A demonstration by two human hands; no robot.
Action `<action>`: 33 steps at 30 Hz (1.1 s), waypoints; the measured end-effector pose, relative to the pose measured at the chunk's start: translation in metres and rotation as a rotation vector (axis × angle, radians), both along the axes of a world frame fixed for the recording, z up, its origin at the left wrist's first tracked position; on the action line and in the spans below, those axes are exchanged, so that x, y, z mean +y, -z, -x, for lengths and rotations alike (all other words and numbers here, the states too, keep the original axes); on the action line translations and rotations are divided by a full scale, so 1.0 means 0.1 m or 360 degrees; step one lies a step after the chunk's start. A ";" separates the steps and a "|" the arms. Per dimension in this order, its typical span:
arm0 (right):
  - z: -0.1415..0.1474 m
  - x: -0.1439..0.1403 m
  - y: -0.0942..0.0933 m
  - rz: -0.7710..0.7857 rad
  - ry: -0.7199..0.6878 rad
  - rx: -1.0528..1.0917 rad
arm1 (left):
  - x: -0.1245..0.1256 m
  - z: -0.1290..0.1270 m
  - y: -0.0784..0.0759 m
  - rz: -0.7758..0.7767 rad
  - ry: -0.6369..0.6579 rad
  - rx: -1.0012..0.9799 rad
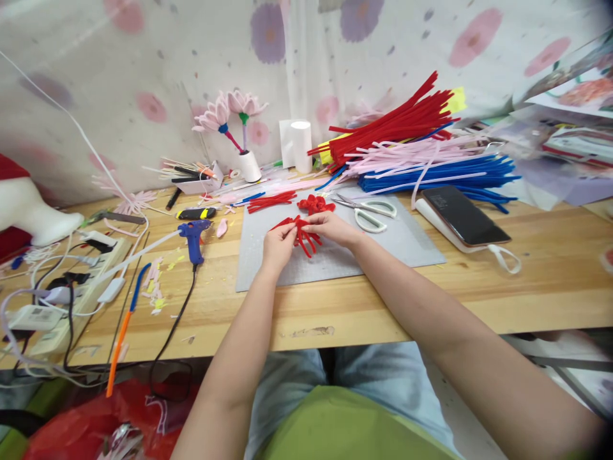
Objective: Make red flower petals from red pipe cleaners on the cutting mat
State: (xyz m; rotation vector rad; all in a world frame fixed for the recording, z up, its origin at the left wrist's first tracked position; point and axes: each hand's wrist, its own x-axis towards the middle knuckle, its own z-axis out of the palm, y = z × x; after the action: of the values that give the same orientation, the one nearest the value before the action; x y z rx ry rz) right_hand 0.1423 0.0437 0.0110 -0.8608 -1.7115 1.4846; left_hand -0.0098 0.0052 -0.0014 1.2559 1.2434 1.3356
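Note:
Between my two hands is a bunch of red pipe cleaners (306, 241), its strands fanning out below my fingers. My left hand (279, 245) pinches it from the left side. From the right, my right hand (330, 228) has its fingers closed on the same bunch. Just behind my fingers lies a curled red pipe-cleaner piece (316, 204) on the grey mat (335, 268). Short cut red pipe cleaners (272, 201) rest at the mat's back left. Scissors (368, 209) with pale handles lie on the mat, right of my right hand.
Left of the mat are a blue glue gun (194, 239), a utility knife (195, 213) and a power strip (86, 287) with tangled cables. Behind stand pink pipe-cleaner flowers (230, 115) in a white holder. Red, pink and blue pipe-cleaner bundles (431, 172) and a phone (464, 214) are to the right.

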 end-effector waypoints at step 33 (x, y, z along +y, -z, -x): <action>0.42 -0.17 0.04 0.0516 -0.0119 0.0336 | 0.02 -0.16 -0.11 -0.0108 -0.0576 -0.0643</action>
State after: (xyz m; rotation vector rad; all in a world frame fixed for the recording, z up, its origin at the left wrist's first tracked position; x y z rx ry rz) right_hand 0.1006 0.0268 0.0073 -0.7763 -1.3839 1.8667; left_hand 0.0066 0.0068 0.0093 0.7681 1.1719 1.7998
